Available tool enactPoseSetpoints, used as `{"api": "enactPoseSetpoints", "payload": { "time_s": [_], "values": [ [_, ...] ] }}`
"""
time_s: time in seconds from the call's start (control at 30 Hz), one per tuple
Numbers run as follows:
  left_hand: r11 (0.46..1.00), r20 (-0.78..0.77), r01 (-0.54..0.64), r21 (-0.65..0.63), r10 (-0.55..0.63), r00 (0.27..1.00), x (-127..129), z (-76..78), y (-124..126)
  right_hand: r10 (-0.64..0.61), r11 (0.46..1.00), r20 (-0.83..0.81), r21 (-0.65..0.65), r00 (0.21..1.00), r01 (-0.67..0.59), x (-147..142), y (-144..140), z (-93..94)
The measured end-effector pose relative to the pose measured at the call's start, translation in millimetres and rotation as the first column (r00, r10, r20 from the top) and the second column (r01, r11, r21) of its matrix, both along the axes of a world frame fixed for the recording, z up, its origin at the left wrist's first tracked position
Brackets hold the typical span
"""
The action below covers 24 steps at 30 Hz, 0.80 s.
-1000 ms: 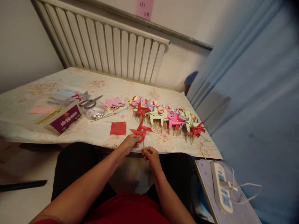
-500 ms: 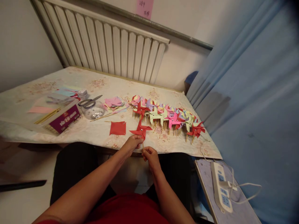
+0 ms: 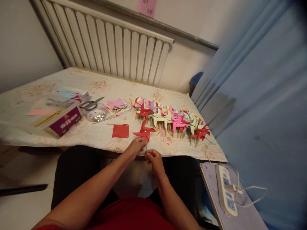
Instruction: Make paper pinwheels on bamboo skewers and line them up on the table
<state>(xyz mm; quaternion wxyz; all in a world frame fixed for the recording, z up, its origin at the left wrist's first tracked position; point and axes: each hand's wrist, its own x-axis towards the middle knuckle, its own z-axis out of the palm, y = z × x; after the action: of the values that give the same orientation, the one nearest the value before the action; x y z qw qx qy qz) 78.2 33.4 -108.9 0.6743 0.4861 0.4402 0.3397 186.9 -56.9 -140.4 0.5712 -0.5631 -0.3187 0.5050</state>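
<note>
left hand (image 3: 136,146): fingers pinched shut on the lower edge of the red pinwheel (image 3: 144,131), right at the near edge of the table (image 3: 72,135)
right hand (image 3: 153,158): curled closed around the bottom of the thin wooden stick (image 3: 146,147), just below the table edge
where the pinwheel is: up off the cloth between both hands, head over the table's front edge, just in front of the row of finished pinwheels (image 3: 171,119)
step, my guess: looks like the paper head is being seated on its stick, pretty much the last bit of assembly
next move, my guess: needs a steady grip on the stick and a gentle touch so the blades don't crease
other stuff: 1 red paper square (image 3: 120,130) lying flat just left of the hands, scissors (image 3: 90,104) on a clear jar (image 3: 96,115), purple box (image 3: 64,120) further left
</note>
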Motion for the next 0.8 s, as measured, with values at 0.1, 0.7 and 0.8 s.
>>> {"api": "enactPoseSetpoints", "payload": {
  "time_s": [0.1,0.7,0.8],
  "values": [
    [1.000,-0.007,-0.014,0.006,0.014,1.000,-0.1,1.0,-0.5,-0.005,1.000,0.003,-0.002,1.000,0.005,-0.1,-0.2,0.7],
    [0.983,-0.222,0.121,0.139,-0.088,0.971,-14.0,-6.1,4.0,-0.081,0.996,0.108,-0.017,0.991,0.083,11.3,2.6,-8.7],
    [0.944,-0.407,0.105,0.313,0.034,0.913,-20.5,-11.7,18.4,-0.116,0.993,0.094,-0.017,0.989,0.118,16.0,5.2,-6.8]
  ]
}}
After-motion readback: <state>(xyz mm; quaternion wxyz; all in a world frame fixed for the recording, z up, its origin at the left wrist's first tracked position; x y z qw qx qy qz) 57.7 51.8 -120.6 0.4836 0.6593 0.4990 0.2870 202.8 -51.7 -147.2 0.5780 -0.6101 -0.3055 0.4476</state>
